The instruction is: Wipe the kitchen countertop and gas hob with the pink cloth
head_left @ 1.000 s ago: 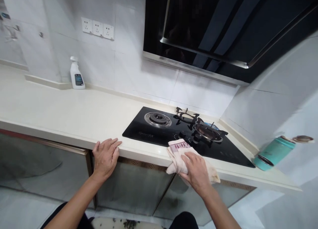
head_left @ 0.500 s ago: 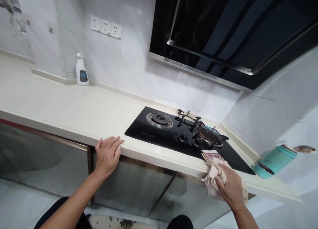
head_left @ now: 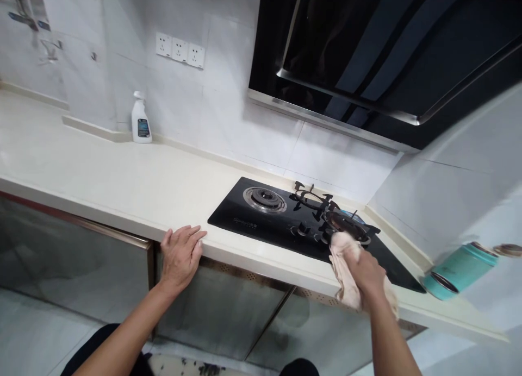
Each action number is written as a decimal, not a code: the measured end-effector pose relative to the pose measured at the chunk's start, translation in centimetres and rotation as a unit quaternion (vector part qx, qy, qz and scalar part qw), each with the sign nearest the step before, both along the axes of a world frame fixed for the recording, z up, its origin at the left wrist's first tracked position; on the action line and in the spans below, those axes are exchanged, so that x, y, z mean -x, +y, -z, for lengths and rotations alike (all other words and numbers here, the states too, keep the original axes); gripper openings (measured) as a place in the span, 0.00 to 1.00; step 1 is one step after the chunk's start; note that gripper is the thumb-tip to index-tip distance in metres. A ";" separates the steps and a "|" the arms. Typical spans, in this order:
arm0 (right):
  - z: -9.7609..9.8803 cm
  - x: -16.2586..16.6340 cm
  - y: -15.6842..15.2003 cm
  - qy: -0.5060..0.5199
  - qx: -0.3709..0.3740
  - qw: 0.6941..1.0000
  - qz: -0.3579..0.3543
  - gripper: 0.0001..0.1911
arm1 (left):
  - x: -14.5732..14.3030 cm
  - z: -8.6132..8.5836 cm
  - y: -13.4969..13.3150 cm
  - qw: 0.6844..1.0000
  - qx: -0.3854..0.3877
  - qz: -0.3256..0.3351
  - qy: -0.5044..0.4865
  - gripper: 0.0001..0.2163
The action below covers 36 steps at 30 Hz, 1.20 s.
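My right hand (head_left: pixel 366 275) grips a pale cloth (head_left: pixel 346 267), bunched over the front edge of the black gas stove (head_left: pixel 261 229) close to a control knob. Part of the cloth hangs down past the counter edge. My left hand (head_left: pixel 180 256) rests on the front edge of the cream countertop (head_left: pixel 101 175), fingers stretched out, left of the stove. The stove's left burner (head_left: pixel 265 199) has no pot stand on it. One pot stand (head_left: pixel 312 196) lies at the back of the stove, beside the right burner (head_left: pixel 346 226).
A white spray bottle (head_left: pixel 141 123) stands against the back wall. At the right end of the counter is a turquoise canister (head_left: pixel 465 270). Above the stove hangs a black range hood (head_left: pixel 326 55). Wall sockets (head_left: pixel 179 50) sit left of it; cabinet doors (head_left: pixel 220 305) are below.
My right hand has moved the cloth up and slightly left, further onto the stove near the knobs. My left hand stays on the counter edge. The view has shifted slightly.
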State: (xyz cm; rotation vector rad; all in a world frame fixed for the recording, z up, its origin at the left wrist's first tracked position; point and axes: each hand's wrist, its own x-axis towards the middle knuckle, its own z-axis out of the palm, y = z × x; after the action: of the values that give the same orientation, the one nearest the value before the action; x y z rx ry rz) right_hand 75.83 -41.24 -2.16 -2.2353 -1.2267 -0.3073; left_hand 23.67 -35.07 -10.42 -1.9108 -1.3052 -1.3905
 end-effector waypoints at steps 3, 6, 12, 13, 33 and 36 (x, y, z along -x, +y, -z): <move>0.6 2.1 0.9 -0.060 0.071 0.995 -0.041 0.24 | -0.1 0.0 0.0 1.000 0.002 0.000 -0.002 0.14; 0.6 4.0 0.7 -0.104 0.111 0.988 -0.040 0.24 | -0.3 0.1 0.1 1.000 0.001 -0.002 -0.010 0.14; 0.1 8.0 0.4 -0.188 0.129 0.973 -0.040 0.25 | -0.7 0.5 0.4 0.999 0.004 0.000 -0.040 0.14; 0.1 8.7 0.4 -0.200 0.127 0.970 -0.047 0.25 | -0.8 0.5 0.5 0.999 0.005 -0.001 -0.044 0.14; 0.0 19.0 2.9 -0.232 0.071 0.955 -0.170 0.24 | -0.9 0.3 0.0 0.998 0.021 0.009 -0.056 0.14; 0.0 19.8 2.6 -0.229 0.071 0.952 -0.189 0.26 | -1.0 0.3 0.0 0.998 0.027 0.007 -0.061 0.14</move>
State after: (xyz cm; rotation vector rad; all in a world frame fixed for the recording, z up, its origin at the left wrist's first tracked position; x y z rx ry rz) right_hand 56.05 -38.60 -2.15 -2.0440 -1.9422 -0.6238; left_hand 24.67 -35.07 -10.67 -1.8996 -1.4019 -1.5157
